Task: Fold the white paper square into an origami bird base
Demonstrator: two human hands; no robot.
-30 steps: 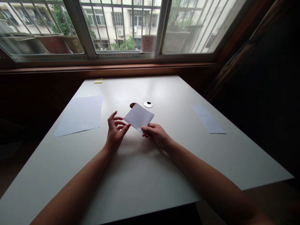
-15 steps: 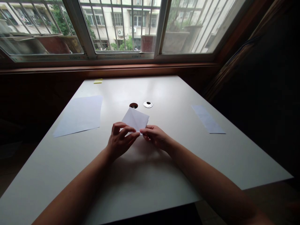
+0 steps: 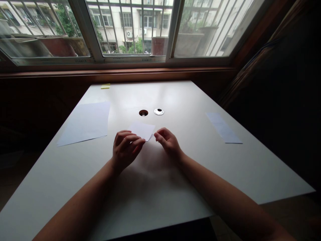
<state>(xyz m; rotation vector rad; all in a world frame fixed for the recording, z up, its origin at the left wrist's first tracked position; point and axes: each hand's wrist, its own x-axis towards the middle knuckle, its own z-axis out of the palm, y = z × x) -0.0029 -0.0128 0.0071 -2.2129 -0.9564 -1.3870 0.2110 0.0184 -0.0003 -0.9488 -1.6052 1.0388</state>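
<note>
A folded piece of white paper [image 3: 142, 130] is held a little above the table, tilted, with one corner pointing down toward me. My left hand [image 3: 126, 145] pinches its lower left side between thumb and fingers; those fingers cover part of the sheet. Just right of the paper is my right hand [image 3: 167, 142], its fingers curled in and the thumb tip against them. A narrow gap seems to separate it from the paper's right edge, and I see nothing in its fingers.
The white table [image 3: 155, 194] carries larger white sheets [image 3: 86, 122] on the left and a narrow paper strip [image 3: 223, 127] on the right. Yellow slips [image 3: 105, 86] lie at the far left. A round cable hole [image 3: 143, 113] sits beside a metal ring cover [image 3: 158, 111]. Behind is a window [image 3: 132, 59].
My right hand has let go of the paper and moved slightly right. The paper is now lower and flatter in my left hand, and its centre crease no longer shows.
</note>
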